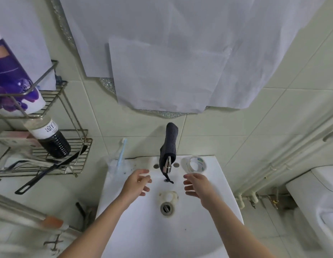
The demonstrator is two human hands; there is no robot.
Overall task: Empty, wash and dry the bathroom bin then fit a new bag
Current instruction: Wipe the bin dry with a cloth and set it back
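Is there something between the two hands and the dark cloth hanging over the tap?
Nothing visible blocks them. The left hand and right hand hover open over the sink, either side of the tap. The dark cloth hangs just beyond the fingertips. The tape roll sits off to the right.

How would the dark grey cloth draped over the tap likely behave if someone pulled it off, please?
The dark grey cloth would probably come away limp, since it hangs folded over the chrome tap. It looks light. Its dangling loop might snag on the spout.
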